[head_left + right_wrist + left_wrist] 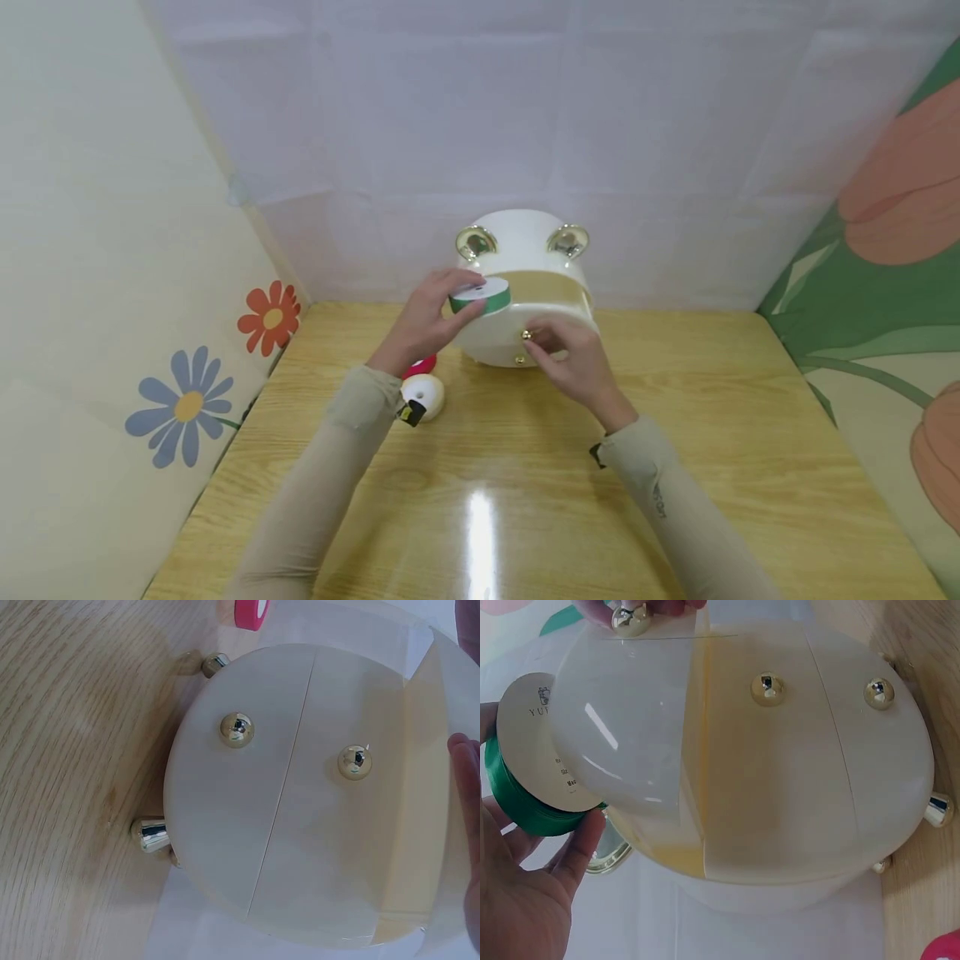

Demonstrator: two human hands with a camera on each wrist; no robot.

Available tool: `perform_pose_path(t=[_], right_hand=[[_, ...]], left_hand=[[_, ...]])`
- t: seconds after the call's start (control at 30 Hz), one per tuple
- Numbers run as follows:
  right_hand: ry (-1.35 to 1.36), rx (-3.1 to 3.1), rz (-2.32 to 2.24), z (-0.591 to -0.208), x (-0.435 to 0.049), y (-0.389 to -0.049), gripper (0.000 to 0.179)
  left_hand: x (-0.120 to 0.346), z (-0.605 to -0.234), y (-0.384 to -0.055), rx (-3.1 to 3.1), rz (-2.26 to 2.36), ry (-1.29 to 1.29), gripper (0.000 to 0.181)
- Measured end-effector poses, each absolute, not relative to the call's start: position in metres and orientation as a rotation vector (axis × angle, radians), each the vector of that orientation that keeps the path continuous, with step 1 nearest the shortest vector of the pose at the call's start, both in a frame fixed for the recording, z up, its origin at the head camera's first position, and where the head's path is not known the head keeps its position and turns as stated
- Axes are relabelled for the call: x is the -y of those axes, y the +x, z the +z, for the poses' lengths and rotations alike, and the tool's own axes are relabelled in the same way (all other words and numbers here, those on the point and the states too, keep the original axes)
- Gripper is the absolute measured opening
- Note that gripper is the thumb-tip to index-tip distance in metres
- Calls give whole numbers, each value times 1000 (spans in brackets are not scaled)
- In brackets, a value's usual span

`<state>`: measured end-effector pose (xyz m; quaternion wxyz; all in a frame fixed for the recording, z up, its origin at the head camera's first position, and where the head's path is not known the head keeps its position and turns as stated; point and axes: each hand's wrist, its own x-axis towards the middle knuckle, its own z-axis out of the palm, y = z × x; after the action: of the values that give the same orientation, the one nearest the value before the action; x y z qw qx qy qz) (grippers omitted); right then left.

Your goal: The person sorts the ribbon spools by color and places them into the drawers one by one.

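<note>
A spool of green ribbon (pixel 482 297) with a white printed face is gripped between the thumb and fingers of my left hand (pixel 429 323). In the left wrist view the same ribbon spool (pixel 544 757) is beside the raised flap (pixel 622 720) of a rounded white box (pixel 487 335). My right hand (pixel 572 358) pinches a gold knob (pixel 632 619) on that flap, which stands partly lifted over a yellowish opening. Lower on the front, two more gold knobs (pixel 355 762) mark two sections divided by a seam. In the right wrist view, the pinched knob is hidden.
A cream-coloured spool (pixel 423 395) and a red spool (pixel 423 365) sit on the wooden table (pixel 480 467) by my left forearm. Two gold-rimmed round ornaments (pixel 567 241) top the box, which stands on gold feet (pixel 152 835). Behind hangs a white cloth (pixel 450 125).
</note>
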<state>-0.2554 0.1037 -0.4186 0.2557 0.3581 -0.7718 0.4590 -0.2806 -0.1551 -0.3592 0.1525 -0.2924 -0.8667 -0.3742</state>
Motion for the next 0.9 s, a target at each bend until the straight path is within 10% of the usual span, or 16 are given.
perform_pose_path(t=[0.9], right_hand=[[1002,2072,1233,-418,-104,-255,25]], left_hand=[[131,-355,-284,2532,-1221,-667,38]])
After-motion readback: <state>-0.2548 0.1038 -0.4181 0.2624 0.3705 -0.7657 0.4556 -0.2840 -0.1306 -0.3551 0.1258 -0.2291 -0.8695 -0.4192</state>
